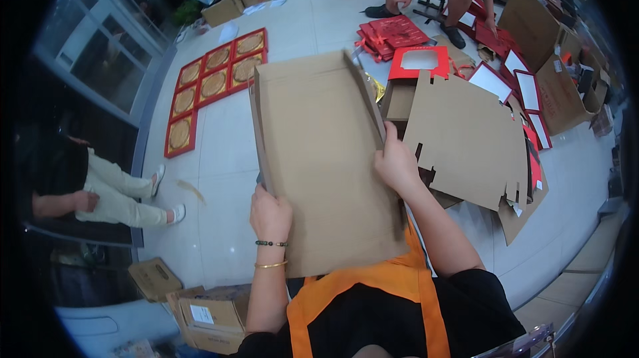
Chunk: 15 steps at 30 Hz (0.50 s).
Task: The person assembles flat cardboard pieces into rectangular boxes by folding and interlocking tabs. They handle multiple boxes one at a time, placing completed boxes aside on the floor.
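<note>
Clearly, the tray (pixel 326 165), plain brown card, lay right between the hands, out ahead of the person's chest and held up over the floor (pixel 226 218). Neither hand stood apart from it; both touched. Left hand (pixel 271 217) was on the left wall (pixel 259 135), back toward the body. Right hand (pixel 398 162) was on the right wall (pixel 370 98), noticeably farther forward. So the grip was staggered: left closer to the near end, right closer to the far end.

State of hands: each closed about its own wall, pinching the card from the side. Right thumb showed up along the rim; the fingers beneath were mostly hidden, so could not tell how far under they reached.

Long axis: ran away from the body, far end leaning a little to the person's left, near end close against the orange apron (pixel 363 283). Contact there could not be told. Open side faced up toward the head, low walls standing along both flanks.

Bearings: far end pointed between the red boxes (pixel 214 83), ahead and left, and the stacked bags (pixel 393 32), ahead and right. A flat card sheet (pixel 472 138) lay just beyond the right hand.
</note>
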Each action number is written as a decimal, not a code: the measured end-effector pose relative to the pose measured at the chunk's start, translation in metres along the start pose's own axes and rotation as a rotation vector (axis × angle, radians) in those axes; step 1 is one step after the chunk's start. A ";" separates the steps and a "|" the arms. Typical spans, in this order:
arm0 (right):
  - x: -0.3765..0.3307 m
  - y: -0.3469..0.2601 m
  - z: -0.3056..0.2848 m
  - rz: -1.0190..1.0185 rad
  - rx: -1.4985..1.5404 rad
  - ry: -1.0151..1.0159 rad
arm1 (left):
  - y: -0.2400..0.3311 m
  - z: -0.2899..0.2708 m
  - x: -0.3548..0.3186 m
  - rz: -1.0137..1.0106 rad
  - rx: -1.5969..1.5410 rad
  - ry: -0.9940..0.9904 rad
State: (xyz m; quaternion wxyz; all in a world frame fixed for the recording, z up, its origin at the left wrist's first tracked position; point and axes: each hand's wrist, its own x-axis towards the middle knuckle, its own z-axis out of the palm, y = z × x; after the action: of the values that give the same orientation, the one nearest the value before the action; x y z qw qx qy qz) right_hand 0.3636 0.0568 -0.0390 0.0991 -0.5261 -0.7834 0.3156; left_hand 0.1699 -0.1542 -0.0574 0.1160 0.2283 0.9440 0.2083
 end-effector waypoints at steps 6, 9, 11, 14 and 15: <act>-0.016 0.030 0.012 -0.494 0.608 0.187 | -0.015 0.001 -0.017 0.407 -0.608 0.222; -0.030 0.060 0.007 -0.664 0.474 0.113 | -0.036 -0.023 -0.018 0.639 -0.376 -0.093; -0.037 0.075 -0.005 -0.709 0.437 0.044 | -0.058 -0.029 -0.015 0.670 -0.493 -0.139; -0.041 0.081 -0.041 -0.815 0.141 -0.200 | -0.067 -0.062 -0.010 0.846 -0.353 -0.325; -0.047 0.077 -0.049 -0.835 0.027 -0.284 | -0.066 -0.076 -0.010 0.916 -0.245 -0.416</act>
State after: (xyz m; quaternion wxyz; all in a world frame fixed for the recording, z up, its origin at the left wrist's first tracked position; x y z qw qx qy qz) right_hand 0.4663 0.0536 -0.0390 0.1163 -0.1142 -0.9305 0.3281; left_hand 0.1290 -0.2382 -0.0189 0.2242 0.6395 0.6728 0.2970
